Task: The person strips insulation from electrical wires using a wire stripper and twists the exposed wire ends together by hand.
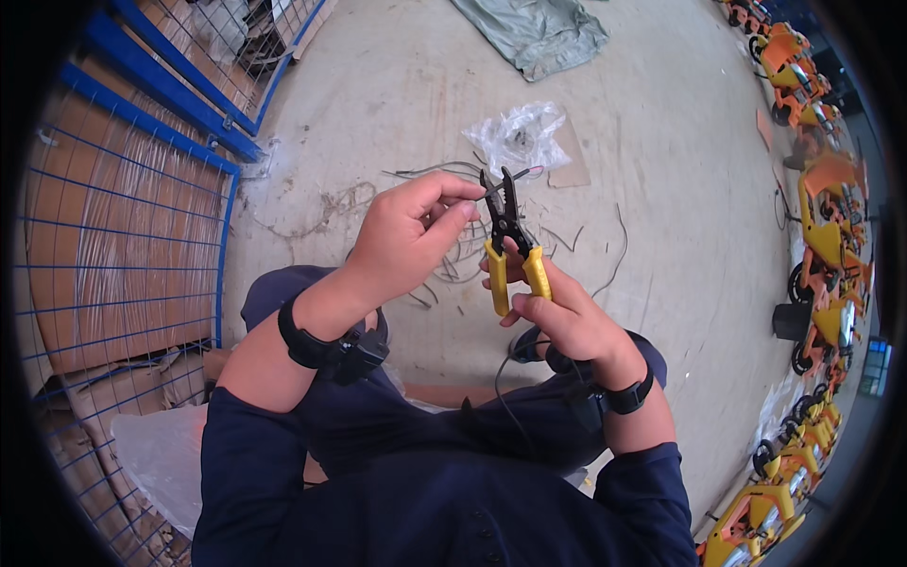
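Note:
My right hand [557, 307] is closed around the yellow handles of wire strippers [508, 227], whose black jaws point away from me and stand apart at the tips. Between thumb and forefinger, my left hand [406, 222] pinches a thin dark wire [522, 175]. The wire runs from those fingertips across the jaws, and its end sticks out to the right of them, with a small reddish tip. Whether the jaws touch the wire I cannot tell. A dark cable hangs below my right hand toward my lap.
Cut wire pieces [567, 238] lie scattered on the concrete floor beneath my hands. Beyond them are a crumpled clear plastic bag [520, 137], a cardboard piece [570, 156] and a grey-green sheet [548, 38]. A blue wire cage [123, 236] stands left; yellow-orange small motorbikes [827, 217] line the right.

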`<move>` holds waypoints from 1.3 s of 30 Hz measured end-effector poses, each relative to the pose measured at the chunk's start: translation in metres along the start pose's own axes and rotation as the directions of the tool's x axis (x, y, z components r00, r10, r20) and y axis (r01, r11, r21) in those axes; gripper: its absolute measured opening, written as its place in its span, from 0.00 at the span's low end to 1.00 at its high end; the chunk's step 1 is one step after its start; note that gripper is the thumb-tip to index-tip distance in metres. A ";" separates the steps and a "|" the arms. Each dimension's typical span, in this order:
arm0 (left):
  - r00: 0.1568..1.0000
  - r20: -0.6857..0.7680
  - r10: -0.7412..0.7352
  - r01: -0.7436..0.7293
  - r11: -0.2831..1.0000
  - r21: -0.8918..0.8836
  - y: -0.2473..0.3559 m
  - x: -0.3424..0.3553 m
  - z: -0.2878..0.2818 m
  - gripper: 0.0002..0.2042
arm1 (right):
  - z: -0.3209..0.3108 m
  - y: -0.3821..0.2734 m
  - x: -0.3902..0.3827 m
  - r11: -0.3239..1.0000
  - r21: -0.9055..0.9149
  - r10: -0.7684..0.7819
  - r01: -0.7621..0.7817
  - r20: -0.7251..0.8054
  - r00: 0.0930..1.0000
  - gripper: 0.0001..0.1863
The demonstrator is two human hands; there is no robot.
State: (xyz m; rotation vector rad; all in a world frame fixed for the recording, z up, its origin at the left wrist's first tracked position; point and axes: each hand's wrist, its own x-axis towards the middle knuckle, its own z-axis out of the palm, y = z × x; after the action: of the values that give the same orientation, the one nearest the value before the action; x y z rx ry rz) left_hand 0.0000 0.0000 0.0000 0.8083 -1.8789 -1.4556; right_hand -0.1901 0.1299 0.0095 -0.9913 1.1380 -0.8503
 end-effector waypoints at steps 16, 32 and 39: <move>0.999 0.028 -0.044 0.044 0.999 -0.027 0.004 -0.001 0.001 0.08 | -0.003 -0.004 0.000 0.988 -0.146 0.056 -0.050 0.038 0.998 0.32; 0.990 0.047 -0.130 0.133 0.989 -0.067 0.000 0.002 0.000 0.08 | 0.000 0.003 0.001 0.923 -0.376 -0.101 0.075 -0.050 0.994 0.21; 0.994 0.060 -0.093 0.095 0.995 -0.018 0.004 0.003 -0.004 0.10 | -0.002 0.000 0.000 0.941 -0.324 -0.130 0.096 -0.087 0.988 0.18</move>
State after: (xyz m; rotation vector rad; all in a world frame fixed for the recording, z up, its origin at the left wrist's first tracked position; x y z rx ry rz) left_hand 0.0009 -0.0044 0.0046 0.8632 -1.8883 -1.5696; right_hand -0.1923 0.1294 0.0094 -1.3011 1.3491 -0.8337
